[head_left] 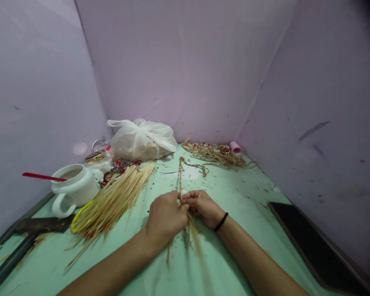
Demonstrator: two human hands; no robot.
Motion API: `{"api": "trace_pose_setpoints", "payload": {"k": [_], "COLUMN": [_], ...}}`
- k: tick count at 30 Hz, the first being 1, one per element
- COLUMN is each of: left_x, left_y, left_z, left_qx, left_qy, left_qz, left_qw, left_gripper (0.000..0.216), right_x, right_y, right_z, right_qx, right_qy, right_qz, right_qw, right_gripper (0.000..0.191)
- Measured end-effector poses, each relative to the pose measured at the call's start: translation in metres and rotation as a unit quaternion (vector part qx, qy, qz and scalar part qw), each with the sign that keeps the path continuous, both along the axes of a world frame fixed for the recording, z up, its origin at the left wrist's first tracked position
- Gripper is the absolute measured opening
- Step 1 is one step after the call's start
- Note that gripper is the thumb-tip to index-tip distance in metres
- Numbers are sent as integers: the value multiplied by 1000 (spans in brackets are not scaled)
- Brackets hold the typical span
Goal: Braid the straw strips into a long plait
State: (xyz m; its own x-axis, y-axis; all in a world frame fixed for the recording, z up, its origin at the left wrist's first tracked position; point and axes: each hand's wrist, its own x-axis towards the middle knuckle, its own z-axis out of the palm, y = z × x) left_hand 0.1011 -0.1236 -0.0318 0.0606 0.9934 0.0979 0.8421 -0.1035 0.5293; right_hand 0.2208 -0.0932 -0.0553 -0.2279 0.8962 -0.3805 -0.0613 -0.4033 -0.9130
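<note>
A thin braided straw cord (180,174) runs up the middle of the green table, away from my hands. My left hand (168,214) is closed over its near end, back of the hand upward. Close against it, my right hand (201,205) pinches the same end from the right, thumb and forefinger together. Loose straw strands (199,250) hang out below my hands toward me, blurred by motion. The exact grip between the fingertips is partly hidden. A dark band circles my right wrist.
At left lie a bundle of straw (123,193), a white pot (80,185) with a red stick, and a hammer (27,234). Behind stands a white plastic bag (144,139). More braided cord (215,154) and a pink spool (235,148) lie back right; a dark flat slab (311,246) lies right.
</note>
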Motion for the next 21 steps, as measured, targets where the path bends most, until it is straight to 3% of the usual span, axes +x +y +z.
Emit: {"api": "trace_pose_setpoints", "payload": {"k": [2, 4, 6, 9, 12, 14, 18, 21], "left_x": [-3, -3, -3, -6, -10, -11, -8, -6], "left_y": [12, 20, 23, 24, 28, 32, 36, 35], "left_z": [-2, -5, -7, -6, -3, -4, -10, -17], "left_qx": [-97, -207, -272, -311, -317, -297, -254, -238], "left_qy": [-157, -277, -352, -390, -358, -315, -275, -285], "left_qz": [60, 91, 70, 6, -2, 6, 0, -5], "left_qw": [981, 934, 893, 867, 878, 902, 927, 928], "left_gripper": [35, 46, 39, 13, 12, 13, 17, 16], "right_x": [2, 4, 5, 7, 7, 7, 8, 9], "right_y": [1, 1, 2, 3, 4, 5, 2, -4], "right_z": [2, 3, 4, 3, 0, -3, -2, 6], "right_qx": [-9, -13, -13, -10, 36, 117, 274, 281], "right_qy": [18, 25, 27, 23, -27, -112, -302, -403], "right_qz": [19, 29, 36, 49, 65, 67, 55, 50], "right_qw": [1000, 999, 999, 998, 997, 985, 912, 870], "right_gripper": [17, 19, 20, 19, 12, 5, 8, 8]}}
